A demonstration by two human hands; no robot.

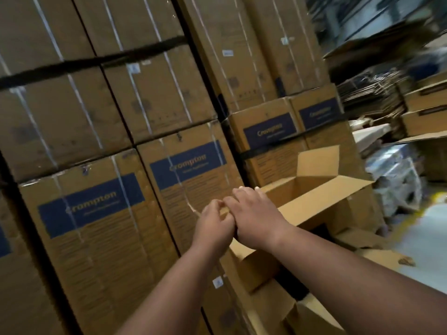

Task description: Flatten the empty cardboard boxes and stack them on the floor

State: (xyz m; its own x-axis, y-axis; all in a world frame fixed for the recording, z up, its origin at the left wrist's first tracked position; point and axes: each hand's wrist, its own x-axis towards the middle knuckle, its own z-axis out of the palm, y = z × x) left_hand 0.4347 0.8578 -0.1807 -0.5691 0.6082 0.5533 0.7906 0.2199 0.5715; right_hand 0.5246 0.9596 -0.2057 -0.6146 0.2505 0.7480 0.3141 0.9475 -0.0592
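Head view: left hand [214, 226] and right hand [251, 215] together at the near corner of the open empty box [312, 197], knuckles touching. Left fingers curled, pinching the corner edge of the cardboard; right hand laid over the near rim, fingers bent down over it, thumb side hidden, so a full grasp cannot be told. Box raised, sitting at centre right with top flaps out: one flap [319, 160] upright at the far end, one long flap spread toward the right. More loose cardboard [271, 308] below and in front of the box, edges overlapping.

Hard on the left, a wall of sealed, strapped cartons [96, 213] with blue labels, stacked high, just beside the box's far side. Black strap [92, 61] across the upper cartons. At upper right, blurred, a pile of flattened cardboard [370, 97]. At lower right, a strip of pale floor [425, 233] with a yellow line, open between the box and the blurred goods beyond.
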